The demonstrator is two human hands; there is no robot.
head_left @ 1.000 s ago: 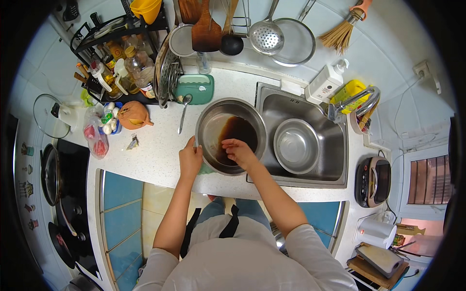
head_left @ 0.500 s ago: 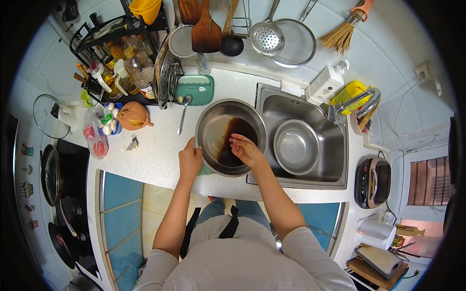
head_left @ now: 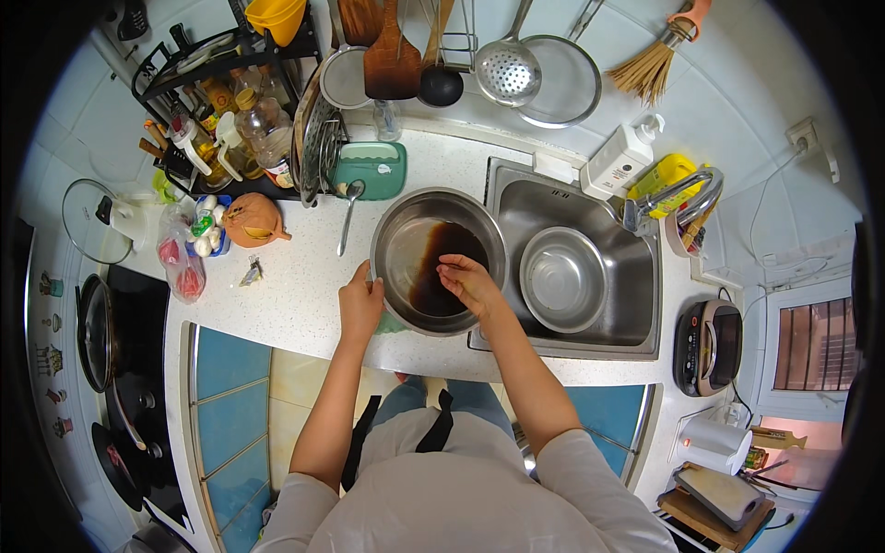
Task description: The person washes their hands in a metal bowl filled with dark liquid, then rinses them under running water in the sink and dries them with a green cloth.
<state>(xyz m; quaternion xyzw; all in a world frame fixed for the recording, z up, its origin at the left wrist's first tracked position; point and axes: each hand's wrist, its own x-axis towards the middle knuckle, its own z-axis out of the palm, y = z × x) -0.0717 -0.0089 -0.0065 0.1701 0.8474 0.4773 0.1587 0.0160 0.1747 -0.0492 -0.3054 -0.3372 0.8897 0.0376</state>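
Note:
A steel mixing bowl (head_left: 398, 244) rests on the counter beside the sink, tilted a little. Dark brown liquid (head_left: 435, 300) pools across its right half, and the left part of the bottom shows pale metal. My left hand (head_left: 359, 300) is closed on the bowl's left rim, thumb uppermost. Over the liquid is my right hand (head_left: 468, 284), its wrist crossing the front right rim. Its fingers are bent and pressed together at the tips; whatever they may hold is too small to tell.
Right of the bowl, the sink (head_left: 636, 323) holds another steel bowl (head_left: 564, 318) under the faucet (head_left: 636, 217). A spoon (head_left: 349, 221), a green tray (head_left: 383, 170) and an orange onion-shaped container (head_left: 253, 221) lie behind and left. Ladles and strainers (head_left: 507, 74) hang above the counter.
The edge of the brown liquid has shifted slightly inside the bowl. Both hands stay in nearly the same place.

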